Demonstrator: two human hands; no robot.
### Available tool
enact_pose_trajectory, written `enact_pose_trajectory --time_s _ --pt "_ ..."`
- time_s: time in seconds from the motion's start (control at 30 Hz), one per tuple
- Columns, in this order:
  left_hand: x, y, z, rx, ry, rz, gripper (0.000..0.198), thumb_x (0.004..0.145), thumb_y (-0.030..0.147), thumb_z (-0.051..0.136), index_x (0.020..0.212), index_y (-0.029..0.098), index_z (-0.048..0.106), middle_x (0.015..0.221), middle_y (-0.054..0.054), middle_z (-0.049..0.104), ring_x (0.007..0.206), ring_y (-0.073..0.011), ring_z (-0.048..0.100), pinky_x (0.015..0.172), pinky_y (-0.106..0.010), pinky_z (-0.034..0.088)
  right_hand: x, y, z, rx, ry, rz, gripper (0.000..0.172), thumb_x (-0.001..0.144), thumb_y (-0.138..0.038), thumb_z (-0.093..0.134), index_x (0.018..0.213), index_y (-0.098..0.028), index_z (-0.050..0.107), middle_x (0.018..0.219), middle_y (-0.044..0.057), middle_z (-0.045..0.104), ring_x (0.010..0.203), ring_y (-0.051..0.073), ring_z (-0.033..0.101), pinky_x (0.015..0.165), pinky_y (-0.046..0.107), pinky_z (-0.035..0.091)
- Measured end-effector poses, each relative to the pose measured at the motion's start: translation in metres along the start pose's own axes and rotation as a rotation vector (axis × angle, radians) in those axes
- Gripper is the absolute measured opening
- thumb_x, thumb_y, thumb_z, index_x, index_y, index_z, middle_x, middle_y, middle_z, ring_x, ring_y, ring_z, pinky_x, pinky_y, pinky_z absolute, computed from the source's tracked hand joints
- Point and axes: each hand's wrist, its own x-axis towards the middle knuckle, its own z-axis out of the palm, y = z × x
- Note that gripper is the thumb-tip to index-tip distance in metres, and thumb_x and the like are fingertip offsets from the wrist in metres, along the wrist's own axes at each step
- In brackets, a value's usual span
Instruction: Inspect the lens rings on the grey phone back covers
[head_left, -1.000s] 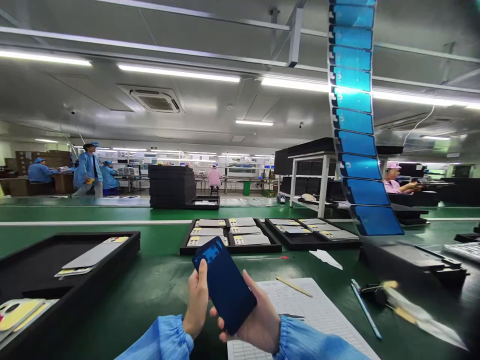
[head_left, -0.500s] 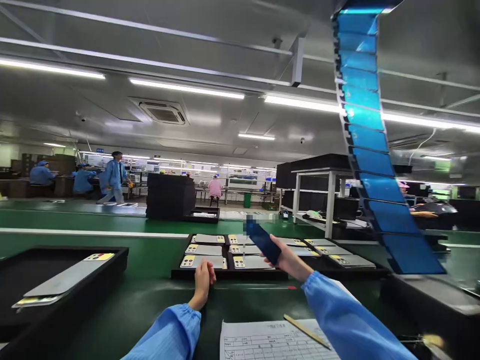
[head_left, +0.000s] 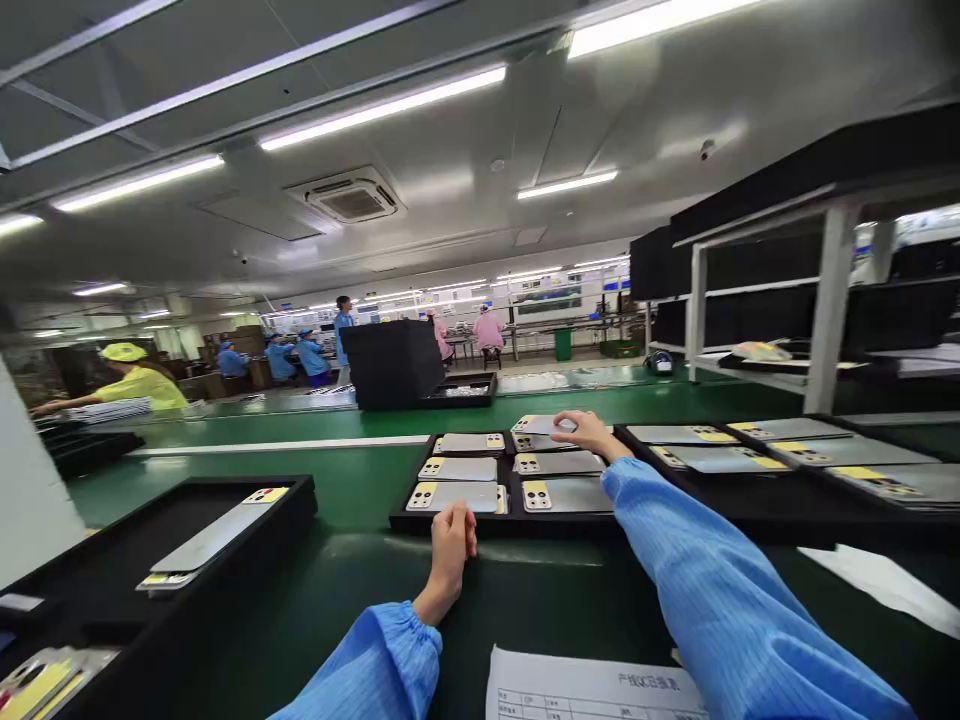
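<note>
A black tray (head_left: 450,520) on the green bench holds several silver phone back covers with yellow camera stickers. My left hand (head_left: 452,540) rests at the tray's near edge, fingers curled against it. My right hand (head_left: 589,432) reaches over the tray's far right corner and its fingers lie on a silver cover (head_left: 541,425) there, which sits tilted on top of another. Blue sleeves cover both my arms.
A second tray of covers (head_left: 787,455) lies to the right, and another black tray (head_left: 187,540) to the left. A printed sheet (head_left: 592,690) lies near me. A stack of black trays (head_left: 394,362) stands beyond. Other workers sit in the distance; a rack (head_left: 825,300) stands right.
My right hand has carried the dark blue cover forward and set it down silver side up at the tray's far corner. My left hand has moved to the tray's edge. The view has swung left.
</note>
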Motion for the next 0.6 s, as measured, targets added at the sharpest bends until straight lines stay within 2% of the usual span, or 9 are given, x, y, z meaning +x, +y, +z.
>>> enact_pose_trajectory --time_s 0.1,0.17,0.4,0.6 --pt "0.000 0.000 0.000 -0.003 0.010 -0.003 0.037 0.086 0.039 0.039 0.062 0.013 0.048 0.042 0.010 0.035 0.032 -0.0022 0.031 0.033 -0.016 0.026 0.013 0.015 0.012 -0.131 -0.002 -0.074 0.026 0.085 -0.026 0.050 0.110 -0.017 0.053 0.119 0.008 0.050 0.102 0.021 0.052 0.085 0.043 0.043" --pt "0.000 0.000 0.000 -0.004 0.017 -0.003 0.037 0.086 0.039 0.039 0.062 0.013 0.048 0.042 0.010 0.035 0.032 -0.0022 0.031 0.033 -0.016 0.026 0.023 0.022 0.018 -0.201 -0.005 -0.072 0.028 0.085 -0.026 0.051 0.111 -0.017 0.052 0.119 0.008 0.051 0.102 0.022 0.052 0.085 0.044 0.043" --pt "-0.002 0.002 0.000 0.001 0.051 -0.007 0.039 0.086 0.041 0.039 0.060 0.013 0.047 0.041 0.010 0.034 0.032 -0.0025 0.031 0.032 -0.016 0.025 0.052 0.031 0.037 -0.376 -0.037 0.108 0.029 0.085 -0.025 0.052 0.113 -0.017 0.050 0.115 0.008 0.053 0.099 0.022 0.054 0.081 0.043 0.045" --pt "-0.004 0.004 0.002 -0.013 0.060 -0.014 0.041 0.085 0.043 0.039 0.058 0.014 0.046 0.039 0.010 0.034 0.030 -0.0026 0.031 0.031 -0.016 0.023 0.062 0.032 0.049 -0.420 -0.013 0.154 0.027 0.086 -0.024 0.050 0.111 -0.014 0.051 0.115 0.009 0.053 0.098 0.020 0.055 0.081 0.042 0.045"
